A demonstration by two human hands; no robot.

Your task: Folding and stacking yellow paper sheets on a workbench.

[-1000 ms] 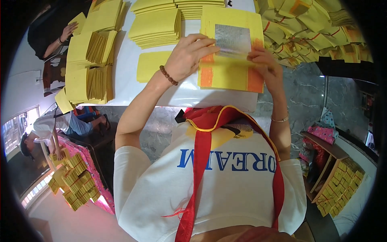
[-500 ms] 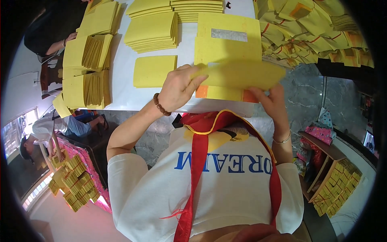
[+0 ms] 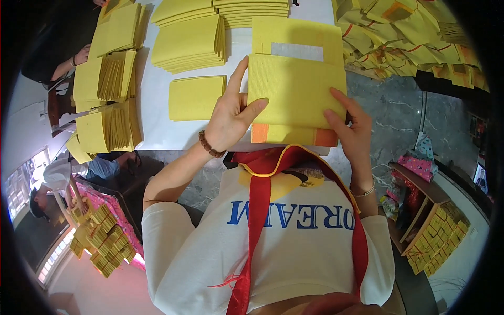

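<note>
A folded yellow paper sheet (image 3: 297,89) lies between my two hands, above larger yellow sheets (image 3: 294,32) that have a silvery white rectangle and orange patches at the lower corners. My left hand (image 3: 229,116) grips its left side, thumb on top and index finger stretched along the edge. At the right edge my right hand (image 3: 353,122) holds it, with the thumb on the face and the fingers at the side. A small stack of folded yellow paper (image 3: 197,98) rests just left of my left hand.
Taller yellow paper stacks (image 3: 186,44) stand on the white table (image 3: 163,132). Fanned yellow bundles (image 3: 107,79) line its left side, near another person's hand (image 3: 81,55). Red-tied yellow bundles (image 3: 399,37) pile up at far right. Another person (image 3: 58,176) handles bundles at lower left.
The folded yellow sheet, tilted and blurred before, now lies flatter and faces up over the larger sheets. My left index finger has stretched out along its edge. My right hand has shifted onto its side.
</note>
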